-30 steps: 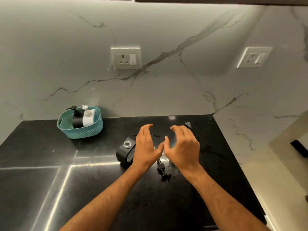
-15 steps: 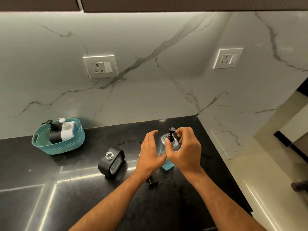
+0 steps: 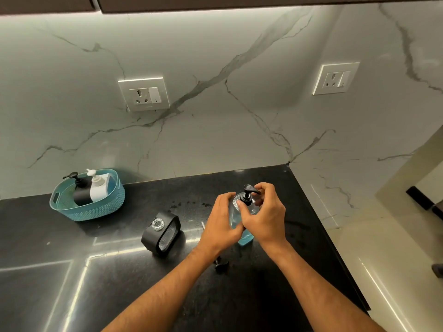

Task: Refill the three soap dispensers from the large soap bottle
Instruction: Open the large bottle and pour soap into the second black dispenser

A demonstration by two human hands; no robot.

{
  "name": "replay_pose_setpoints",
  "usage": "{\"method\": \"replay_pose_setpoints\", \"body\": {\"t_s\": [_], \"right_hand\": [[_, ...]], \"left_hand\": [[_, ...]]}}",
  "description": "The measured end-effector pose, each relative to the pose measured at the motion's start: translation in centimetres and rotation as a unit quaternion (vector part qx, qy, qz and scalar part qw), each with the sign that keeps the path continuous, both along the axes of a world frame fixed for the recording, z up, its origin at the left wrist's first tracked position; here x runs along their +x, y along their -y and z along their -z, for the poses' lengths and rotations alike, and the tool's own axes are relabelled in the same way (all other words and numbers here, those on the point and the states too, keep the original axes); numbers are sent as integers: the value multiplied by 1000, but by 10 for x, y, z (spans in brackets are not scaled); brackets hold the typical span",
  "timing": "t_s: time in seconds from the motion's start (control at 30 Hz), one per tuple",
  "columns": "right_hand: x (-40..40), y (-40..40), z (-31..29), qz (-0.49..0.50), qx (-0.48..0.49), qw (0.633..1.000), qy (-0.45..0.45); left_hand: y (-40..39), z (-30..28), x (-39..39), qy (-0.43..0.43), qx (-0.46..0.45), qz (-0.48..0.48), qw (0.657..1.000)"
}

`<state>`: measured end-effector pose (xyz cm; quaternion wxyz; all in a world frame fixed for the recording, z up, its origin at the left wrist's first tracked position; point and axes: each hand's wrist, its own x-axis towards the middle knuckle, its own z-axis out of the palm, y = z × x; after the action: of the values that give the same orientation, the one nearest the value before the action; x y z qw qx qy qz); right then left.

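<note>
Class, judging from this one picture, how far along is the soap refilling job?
Done: the black dispenser on the counter stands open, its pump lying loose. In hand: the left hand steadies the clear bottle of blue soap; the right hand grips its pump top. Left: pouring, plus two dispensers in the teal basket.

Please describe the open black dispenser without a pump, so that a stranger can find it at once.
On the black countertop, look between the teal basket and the two hands. The open dispenser stands there alone. Unlike the two dispensers in the basket, it has no pump, only a bare glass neck.
</note>
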<state>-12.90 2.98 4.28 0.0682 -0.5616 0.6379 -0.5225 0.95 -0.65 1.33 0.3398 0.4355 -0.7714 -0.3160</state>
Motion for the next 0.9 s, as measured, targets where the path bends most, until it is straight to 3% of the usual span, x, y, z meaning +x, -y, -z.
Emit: {"method": "replay_pose_setpoints", "body": {"t_s": [0.27, 0.9], "right_hand": [[-1, 9, 5, 15, 19, 999, -23], [-2, 11, -3, -73, 55, 993, 76]], "left_hand": [[2, 4, -7, -5, -15, 8, 1000], [27, 3, 8, 11, 30, 72, 997]]}}
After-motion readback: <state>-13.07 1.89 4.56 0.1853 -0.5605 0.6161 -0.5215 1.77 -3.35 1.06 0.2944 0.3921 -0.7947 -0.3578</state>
